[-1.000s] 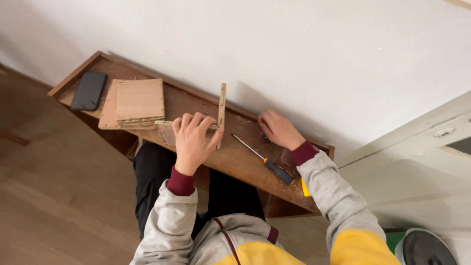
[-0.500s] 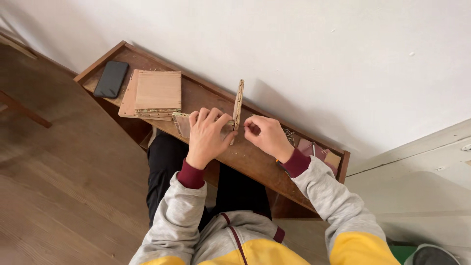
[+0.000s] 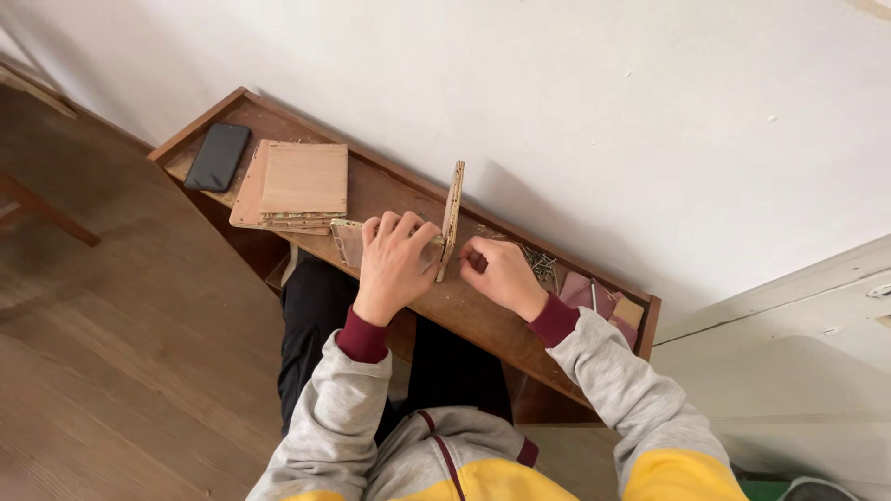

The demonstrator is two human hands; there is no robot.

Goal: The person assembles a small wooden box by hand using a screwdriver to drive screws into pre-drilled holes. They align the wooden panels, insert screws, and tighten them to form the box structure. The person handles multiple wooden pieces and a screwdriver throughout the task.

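The left hand [image 3: 394, 264] lies spread over a flat wooden piece [image 3: 351, 243] on the desk [image 3: 483, 320], its fingertips pressed against the foot of a thin wooden panel [image 3: 452, 215] that stands on edge — its grip is a bracing hold on the two pieces where they meet. The right hand [image 3: 499, 276] is curled just on the other side of that upright panel, fingers pinched together near its lower end; whether they hold something small I cannot tell from here.

To the left along the desk sits a stack of flat wooden boards [image 3: 299, 183], and beyond it a dark phone [image 3: 218, 157] near the desk's far end. To the right of the hands lies a scatter of small nails [image 3: 539, 263], then a few reddish and tan sheets [image 3: 599, 299] at the end — all well apart from the upright panel. The desk stands against a white wall [image 3: 603, 111], on a wooden floor [image 3: 121, 353].
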